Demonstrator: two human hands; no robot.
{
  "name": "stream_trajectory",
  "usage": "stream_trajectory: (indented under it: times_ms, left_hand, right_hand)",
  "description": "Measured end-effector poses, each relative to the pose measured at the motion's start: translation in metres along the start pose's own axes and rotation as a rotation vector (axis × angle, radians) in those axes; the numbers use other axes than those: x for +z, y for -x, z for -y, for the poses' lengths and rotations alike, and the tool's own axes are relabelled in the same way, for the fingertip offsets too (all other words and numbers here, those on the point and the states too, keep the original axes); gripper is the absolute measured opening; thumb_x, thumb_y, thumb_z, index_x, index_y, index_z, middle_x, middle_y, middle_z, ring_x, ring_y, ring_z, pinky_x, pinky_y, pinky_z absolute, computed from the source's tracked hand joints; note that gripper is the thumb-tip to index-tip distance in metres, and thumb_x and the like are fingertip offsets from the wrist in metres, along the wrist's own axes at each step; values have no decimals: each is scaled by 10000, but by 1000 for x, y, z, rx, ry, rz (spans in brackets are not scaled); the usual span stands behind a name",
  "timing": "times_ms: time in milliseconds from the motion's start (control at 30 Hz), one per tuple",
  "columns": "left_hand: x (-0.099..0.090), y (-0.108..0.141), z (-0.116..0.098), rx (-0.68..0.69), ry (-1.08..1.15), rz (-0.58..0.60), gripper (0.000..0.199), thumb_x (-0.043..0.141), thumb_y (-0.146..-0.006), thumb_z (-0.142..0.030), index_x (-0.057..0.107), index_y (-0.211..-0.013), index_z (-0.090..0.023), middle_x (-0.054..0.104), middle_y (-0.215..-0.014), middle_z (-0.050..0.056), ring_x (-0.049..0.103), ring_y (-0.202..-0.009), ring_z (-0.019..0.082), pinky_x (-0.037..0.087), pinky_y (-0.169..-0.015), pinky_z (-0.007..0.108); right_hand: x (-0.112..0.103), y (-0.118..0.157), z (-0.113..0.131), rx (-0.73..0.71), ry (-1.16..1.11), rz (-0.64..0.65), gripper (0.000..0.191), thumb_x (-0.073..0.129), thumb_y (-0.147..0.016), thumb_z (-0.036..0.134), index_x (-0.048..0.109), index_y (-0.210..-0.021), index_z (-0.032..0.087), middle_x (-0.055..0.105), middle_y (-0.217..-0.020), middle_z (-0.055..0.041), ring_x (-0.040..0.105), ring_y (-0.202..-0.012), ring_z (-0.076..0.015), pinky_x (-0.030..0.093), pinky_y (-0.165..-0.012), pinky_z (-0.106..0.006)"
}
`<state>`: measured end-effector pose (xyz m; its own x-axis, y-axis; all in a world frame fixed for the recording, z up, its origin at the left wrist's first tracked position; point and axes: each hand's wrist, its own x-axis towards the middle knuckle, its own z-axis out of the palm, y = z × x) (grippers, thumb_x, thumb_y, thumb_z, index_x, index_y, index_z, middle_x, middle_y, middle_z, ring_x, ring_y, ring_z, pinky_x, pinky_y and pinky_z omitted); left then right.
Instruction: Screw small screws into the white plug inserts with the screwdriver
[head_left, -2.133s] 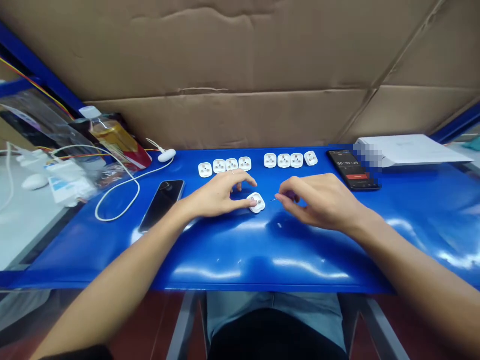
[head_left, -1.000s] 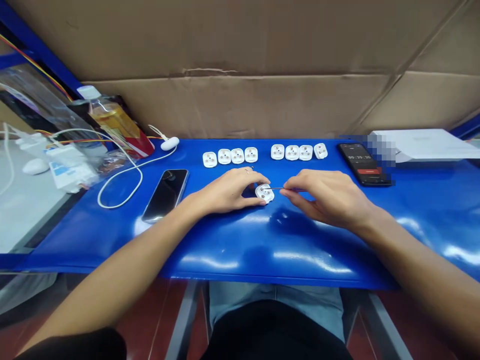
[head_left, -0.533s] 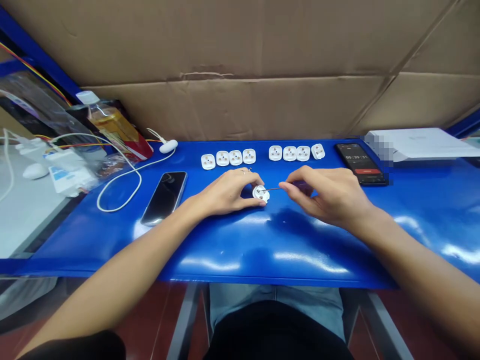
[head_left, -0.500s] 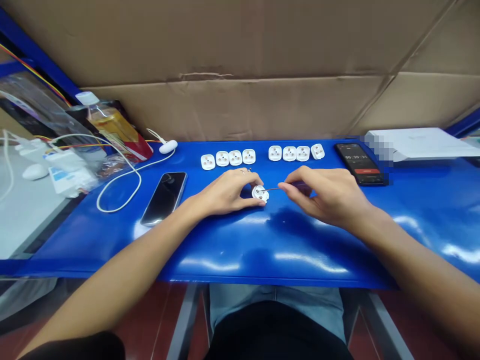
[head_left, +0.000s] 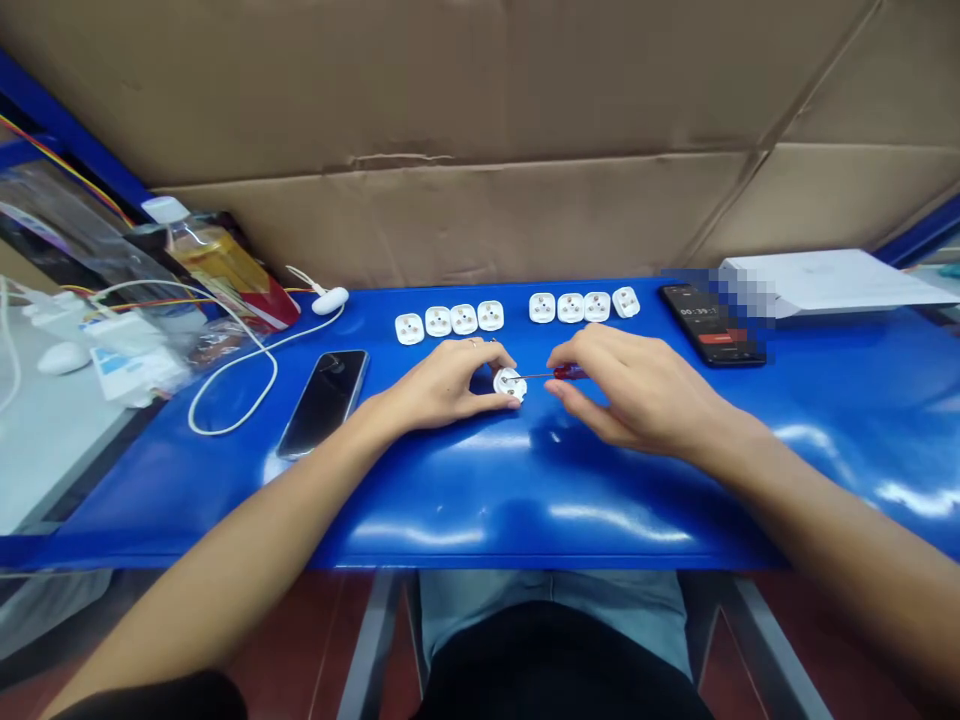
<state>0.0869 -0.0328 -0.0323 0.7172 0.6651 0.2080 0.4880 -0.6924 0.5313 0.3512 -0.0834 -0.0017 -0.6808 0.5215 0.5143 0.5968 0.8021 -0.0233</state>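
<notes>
My left hand pinches a small round white plastic piece with metal contacts, like a plug adapter part, at the middle of the table. In my right hand is a screwdriver with a red handle, mostly hidden in the palm. Its thin shaft points left, and the tip meets the face of the white piece. Behind my hands stand two short rows of squarish white socket pieces with metal contacts, one row on the left and one on the right.
The blue table backs onto a cardboard wall. A phone and a white cable lie left, near a drink bottle. At right are a phone showing a timer and a white box.
The right hand's fingers have loosened and shifted on the screwdriver, so more of its red handle shows. My left hand keeps its hold on the white piece. The view has shifted slightly.
</notes>
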Motion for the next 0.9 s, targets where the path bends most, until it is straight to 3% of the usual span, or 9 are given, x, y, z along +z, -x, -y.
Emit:
stream_trajectory:
  times_ms: [133, 300, 467, 600, 700, 900]
  left_hand:
    - [3, 0, -2, 8, 8, 5, 376, 793, -913, -512, 724, -1131, -213, 762, -1023, 32, 674, -871, 191, 492, -785, 296]
    - [4, 1, -2, 23, 42, 7, 380, 786, -926, -489, 726, -1174, -208, 766, -1039, 36, 694, -895, 191, 491, -787, 291]
    - [5, 1, 0, 59, 57, -11, 382, 802, -917, -489, 733, -1150, -194, 763, -1037, 37, 695, -905, 186, 481, -770, 279]
    - [6, 1, 0, 58, 55, -5, 381, 799, -921, -483, 737, -1166, -197, 764, -1043, 35, 694, -914, 186, 479, -775, 277]
    - [5, 1, -1, 52, 54, 3, 390, 797, -921, -493, 737, -1168, -196, 763, -1037, 33, 691, -900, 183, 477, -773, 276]
    - [4, 1, -2, 28, 32, -10, 383, 800, -920, -474, 734, -1167, -188, 756, -1011, 30, 681, -871, 175, 475, -761, 274]
  right_hand:
    - [2, 2, -1, 32, 19, -34, 178, 526, -1078, 264, 632, -950, 200, 709, -850, -72, 649, -796, -233, 480, -706, -356]
    - [0, 1, 1, 18, -63, -67, 119, 558, -1042, 223, 636, -1111, 165, 739, -972, -101, 704, -878, -250, 535, -755, -363]
    - [2, 3, 0, 57, -28, -82, 178, 587, -1055, 337, 630, -1081, 166, 750, -886, -67, 729, -761, -227, 506, -626, -325]
    - [4, 3, 0, 50, -24, -95, 104, 552, -1044, 228, 622, -1111, 191, 763, -907, -50, 736, -768, -208, 515, -643, -315]
    - [4, 3, 1, 28, -71, -122, 149, 548, -1000, 184, 602, -1137, 205, 760, -964, -65, 743, -831, -221, 552, -693, -328]
    - [2, 3, -1, 63, -22, -79, 169, 551, -1062, 319, 618, -1133, 181, 747, -922, -80, 721, -777, -228, 532, -646, -339]
